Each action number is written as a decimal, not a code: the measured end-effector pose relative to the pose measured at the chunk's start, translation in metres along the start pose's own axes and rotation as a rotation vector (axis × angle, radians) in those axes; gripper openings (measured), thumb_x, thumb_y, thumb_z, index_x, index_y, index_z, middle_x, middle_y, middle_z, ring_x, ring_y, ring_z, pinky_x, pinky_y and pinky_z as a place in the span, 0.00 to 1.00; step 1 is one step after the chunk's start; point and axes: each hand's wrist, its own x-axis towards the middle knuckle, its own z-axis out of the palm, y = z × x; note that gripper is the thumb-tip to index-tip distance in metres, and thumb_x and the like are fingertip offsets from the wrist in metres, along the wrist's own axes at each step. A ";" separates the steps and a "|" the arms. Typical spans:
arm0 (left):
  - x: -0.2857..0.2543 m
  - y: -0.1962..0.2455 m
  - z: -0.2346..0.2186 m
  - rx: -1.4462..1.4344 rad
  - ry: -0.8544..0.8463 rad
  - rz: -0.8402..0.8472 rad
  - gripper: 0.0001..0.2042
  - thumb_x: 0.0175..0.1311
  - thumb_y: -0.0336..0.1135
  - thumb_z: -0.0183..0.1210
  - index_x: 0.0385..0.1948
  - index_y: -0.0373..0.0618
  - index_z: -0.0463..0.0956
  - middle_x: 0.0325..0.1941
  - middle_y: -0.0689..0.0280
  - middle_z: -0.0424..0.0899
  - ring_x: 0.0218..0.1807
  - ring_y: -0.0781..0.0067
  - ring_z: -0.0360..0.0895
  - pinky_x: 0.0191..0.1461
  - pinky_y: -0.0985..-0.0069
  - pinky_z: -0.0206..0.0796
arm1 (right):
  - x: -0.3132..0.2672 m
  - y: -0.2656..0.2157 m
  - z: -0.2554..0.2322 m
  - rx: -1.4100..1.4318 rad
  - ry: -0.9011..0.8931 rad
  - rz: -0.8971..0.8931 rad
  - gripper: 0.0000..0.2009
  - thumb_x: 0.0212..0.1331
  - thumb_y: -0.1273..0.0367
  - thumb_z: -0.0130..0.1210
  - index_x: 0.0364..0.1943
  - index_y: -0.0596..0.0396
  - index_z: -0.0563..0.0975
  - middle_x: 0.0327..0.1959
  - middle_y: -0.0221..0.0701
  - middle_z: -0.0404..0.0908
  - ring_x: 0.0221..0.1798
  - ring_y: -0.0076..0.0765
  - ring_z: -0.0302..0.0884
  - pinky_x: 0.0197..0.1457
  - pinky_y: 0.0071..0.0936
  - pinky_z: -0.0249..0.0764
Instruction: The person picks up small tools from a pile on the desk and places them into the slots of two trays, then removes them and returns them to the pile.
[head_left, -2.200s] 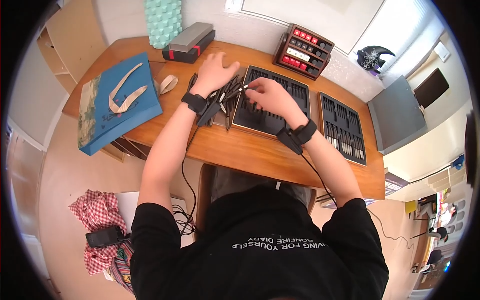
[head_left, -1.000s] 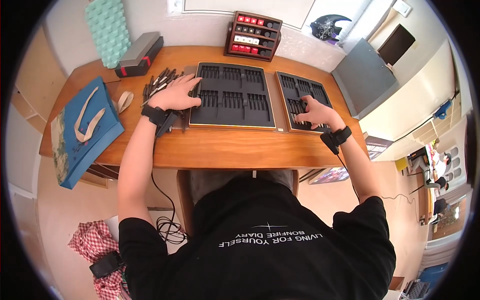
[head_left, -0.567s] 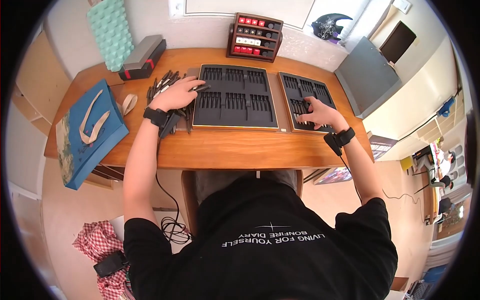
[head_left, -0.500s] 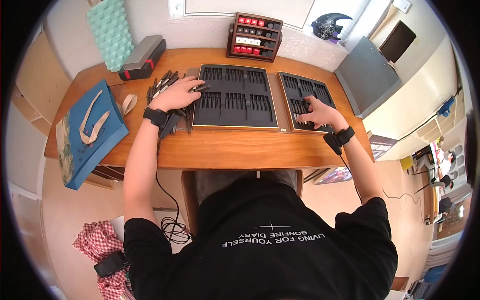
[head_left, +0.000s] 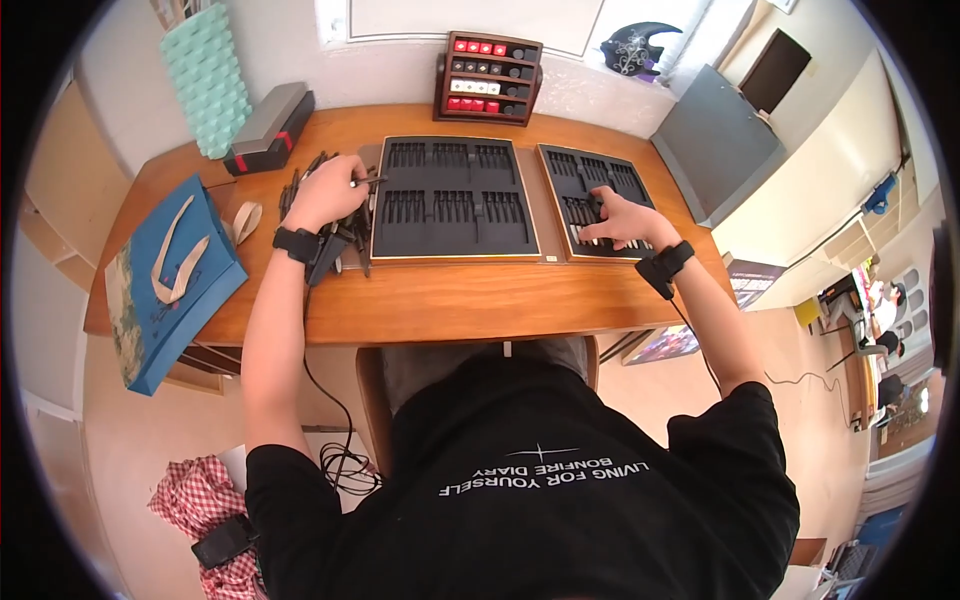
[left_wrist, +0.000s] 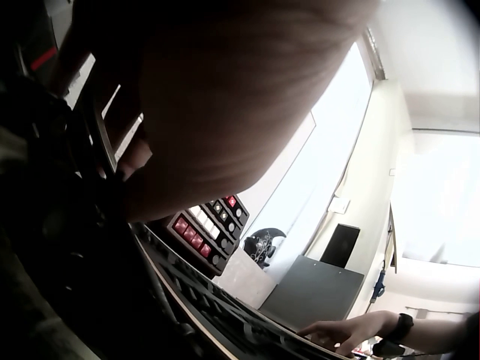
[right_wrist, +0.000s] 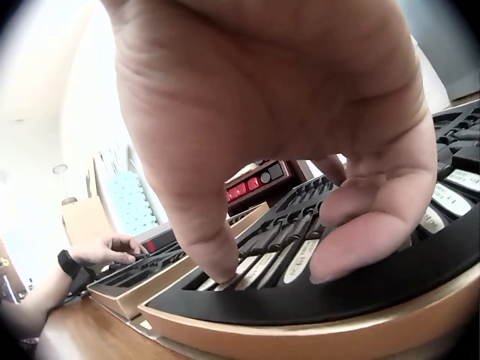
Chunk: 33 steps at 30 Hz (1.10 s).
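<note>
My left hand (head_left: 331, 194) is over a pile of slim dark sticks (head_left: 352, 236) at the left of the black tray (head_left: 450, 240). Its fingertips pinch one slim dark stick (head_left: 373, 180), which points toward that tray. My right hand (head_left: 627, 220) is spread over the smaller tray (head_left: 575, 163) on the right. In the right wrist view, one fingertip (right_wrist: 218, 271) touches the end of a row of sticks with pale labels (right_wrist: 300, 262), and the other fingers are bent above the same row. The left wrist view is dark, with the palm covering much of it.
A wooden rack (head_left: 487, 80) of red, black and white cubes stands behind the trays. Grey and black boxes (head_left: 268, 130) and a blue bag (head_left: 172, 285) are at the left. A grey panel (head_left: 718, 148) rises at the right. The desk's front edge (head_left: 450, 335) faces me.
My right hand has moved from beside the pile to the right tray, where it has stayed. My left hand, reaching onto the large tray's edge half a second ago, is back over the pile.
</note>
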 end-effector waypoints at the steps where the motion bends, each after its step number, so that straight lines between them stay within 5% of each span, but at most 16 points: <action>1: 0.001 0.000 0.000 0.024 -0.002 -0.037 0.10 0.55 0.35 0.58 0.33 0.39 0.74 0.37 0.54 0.80 0.41 0.53 0.76 0.45 0.64 0.68 | 0.000 0.000 0.000 0.001 0.008 0.007 0.51 0.41 0.53 0.68 0.67 0.65 0.52 0.51 0.45 0.72 0.42 0.38 0.78 0.36 0.26 0.82; 7: 0.000 0.002 -0.003 0.070 -0.037 -0.080 0.11 0.55 0.37 0.58 0.35 0.41 0.74 0.40 0.56 0.80 0.47 0.53 0.76 0.50 0.63 0.68 | 0.010 -0.006 0.006 -0.112 0.025 0.057 0.46 0.40 0.53 0.65 0.61 0.69 0.58 0.55 0.49 0.69 0.39 0.41 0.79 0.34 0.25 0.80; 12: 0.002 -0.001 0.000 0.075 -0.050 -0.085 0.11 0.56 0.38 0.58 0.35 0.41 0.74 0.41 0.56 0.80 0.47 0.52 0.76 0.50 0.63 0.68 | 0.035 0.010 0.033 -0.457 0.226 0.043 0.28 0.54 0.68 0.48 0.58 0.69 0.56 0.57 0.60 0.64 0.43 0.58 0.79 0.45 0.36 0.79; 16: 0.000 -0.002 0.000 0.060 -0.034 -0.057 0.12 0.57 0.39 0.58 0.35 0.41 0.75 0.39 0.55 0.81 0.46 0.51 0.76 0.49 0.62 0.68 | 0.012 -0.003 0.021 -0.232 0.182 0.047 0.27 0.55 0.69 0.49 0.59 0.63 0.57 0.54 0.55 0.68 0.32 0.48 0.82 0.40 0.37 0.78; 21: -0.001 0.001 -0.001 0.046 -0.038 -0.065 0.12 0.58 0.40 0.57 0.34 0.40 0.75 0.39 0.54 0.81 0.46 0.51 0.77 0.48 0.62 0.68 | 0.005 -0.005 0.009 -0.156 0.048 0.019 0.20 0.58 0.72 0.47 0.52 0.68 0.60 0.57 0.54 0.66 0.33 0.45 0.82 0.40 0.33 0.79; 29: -0.002 -0.004 0.001 0.038 -0.003 -0.034 0.12 0.58 0.39 0.57 0.33 0.38 0.75 0.36 0.52 0.80 0.42 0.52 0.77 0.46 0.64 0.67 | 0.025 0.023 0.005 -0.087 0.119 -0.081 0.10 0.60 0.73 0.45 0.41 0.67 0.63 0.31 0.50 0.77 0.23 0.47 0.79 0.31 0.37 0.74; 31: -0.001 -0.005 0.001 0.028 0.003 -0.067 0.12 0.58 0.39 0.57 0.33 0.38 0.75 0.36 0.52 0.80 0.42 0.51 0.77 0.46 0.63 0.67 | 0.026 0.033 0.008 0.004 0.116 -0.105 0.10 0.61 0.72 0.46 0.40 0.67 0.64 0.33 0.51 0.76 0.28 0.51 0.78 0.35 0.39 0.72; 33: -0.002 -0.006 -0.001 0.016 0.014 -0.112 0.11 0.58 0.39 0.57 0.32 0.38 0.75 0.36 0.52 0.80 0.42 0.51 0.77 0.45 0.63 0.68 | 0.017 0.033 0.016 -0.031 0.340 -0.265 0.11 0.62 0.69 0.49 0.39 0.66 0.65 0.33 0.51 0.75 0.37 0.54 0.77 0.41 0.40 0.71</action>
